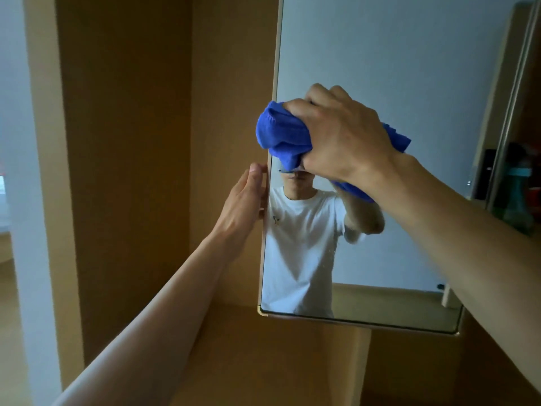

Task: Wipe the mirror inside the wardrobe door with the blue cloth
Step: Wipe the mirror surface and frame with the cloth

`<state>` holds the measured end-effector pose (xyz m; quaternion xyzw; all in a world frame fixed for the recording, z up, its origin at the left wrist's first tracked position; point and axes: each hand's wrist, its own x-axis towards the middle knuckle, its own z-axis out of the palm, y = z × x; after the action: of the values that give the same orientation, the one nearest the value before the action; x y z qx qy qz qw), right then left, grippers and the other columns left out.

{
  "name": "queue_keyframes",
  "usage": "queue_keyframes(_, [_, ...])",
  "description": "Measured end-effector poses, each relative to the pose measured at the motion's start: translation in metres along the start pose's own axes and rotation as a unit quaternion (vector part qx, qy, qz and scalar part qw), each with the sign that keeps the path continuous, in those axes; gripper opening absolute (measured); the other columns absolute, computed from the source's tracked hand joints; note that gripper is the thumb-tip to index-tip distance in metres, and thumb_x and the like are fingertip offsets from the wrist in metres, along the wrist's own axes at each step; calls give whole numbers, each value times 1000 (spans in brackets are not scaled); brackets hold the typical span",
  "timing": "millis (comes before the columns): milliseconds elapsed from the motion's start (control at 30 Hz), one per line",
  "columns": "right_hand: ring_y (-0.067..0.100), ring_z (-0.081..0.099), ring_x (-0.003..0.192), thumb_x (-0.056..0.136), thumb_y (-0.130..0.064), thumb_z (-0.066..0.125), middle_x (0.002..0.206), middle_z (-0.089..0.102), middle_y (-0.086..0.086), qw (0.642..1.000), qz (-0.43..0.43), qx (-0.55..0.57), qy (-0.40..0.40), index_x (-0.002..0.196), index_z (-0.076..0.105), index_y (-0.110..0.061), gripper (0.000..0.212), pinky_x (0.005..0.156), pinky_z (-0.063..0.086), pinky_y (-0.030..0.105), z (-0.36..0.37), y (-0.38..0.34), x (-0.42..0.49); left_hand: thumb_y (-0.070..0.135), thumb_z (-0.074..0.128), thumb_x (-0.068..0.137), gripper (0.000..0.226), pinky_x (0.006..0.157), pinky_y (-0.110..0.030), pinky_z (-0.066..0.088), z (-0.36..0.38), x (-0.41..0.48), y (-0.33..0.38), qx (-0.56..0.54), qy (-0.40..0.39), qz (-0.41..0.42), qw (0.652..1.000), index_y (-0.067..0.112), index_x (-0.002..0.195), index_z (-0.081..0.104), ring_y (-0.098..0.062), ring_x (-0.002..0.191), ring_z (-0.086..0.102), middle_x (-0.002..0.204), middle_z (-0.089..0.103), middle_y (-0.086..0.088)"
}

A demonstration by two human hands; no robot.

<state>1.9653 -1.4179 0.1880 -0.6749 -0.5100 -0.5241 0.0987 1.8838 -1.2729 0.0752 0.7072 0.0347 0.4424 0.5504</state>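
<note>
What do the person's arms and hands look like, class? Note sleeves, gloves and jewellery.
Both forearms are bare to the frame edge. The left hand and right hand show no gloves, rings or watch. The rectangular door mirror reflects a white short-sleeved T-shirt.

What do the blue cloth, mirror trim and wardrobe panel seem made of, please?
The blue cloth looks like soft matte microfibre: bunched, stitched hem. The mirror trim is glossy pale gold, metal or plastic. The wardrobe panel is smooth matte tan board, likely laminate.
</note>
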Motion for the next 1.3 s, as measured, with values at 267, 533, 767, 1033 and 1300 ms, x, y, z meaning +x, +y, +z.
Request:
queue_keyframes(267, [24,51,98,79,-29,64,109,54,0,1000,-15,-1,-10,126,55,-26,48,66,35,34,4,-13,-21,50,27,109,38,59,-10,51,-1,-4,-6,-19,-16,29,999,43,109,65,7,69,68,73,71,24])
queue_keyframes(533, [23,51,101,71,-32,72,113,55,0,997,-51,21,-54,131,51,-22,64,81,45,38,35,-42,-86,54,31,106,52,70,-20,59,2,-11,-5,-91,-13,-6,996,49,86,79,-8,91,76,93,80,9])
queue_keyframes(767, [24,52,100,72,-26,72,114,57,2,994,-82,16,-75,129,50,-23,62,85,50,41,44,-48,-103,35,44,104,35,60,-20,49,4,-12,-9,-58,0,-3,998,23,83,70,0,58,61,65,66,18])
queue_keyframes(1033, [24,55,91,78,-24,67,104,58,4,997,-70,-1,-36,128,58,-21,51,65,45,35,22,-30,-83,26,42,110,31,84,-23,56,7,-20,-4,-44,14,27,999,38,110,70,-9,103,72,105,78,10])
queue_keyframes(1300, [26,52,98,85,-24,57,109,53,2,1000,9,-28,0,133,51,-28,49,62,45,37,-16,14,-42,13,47,106,39,75,-37,44,9,-12,-15,36,56,52,996,28,140,60,-24,73,49,74,57,-1])
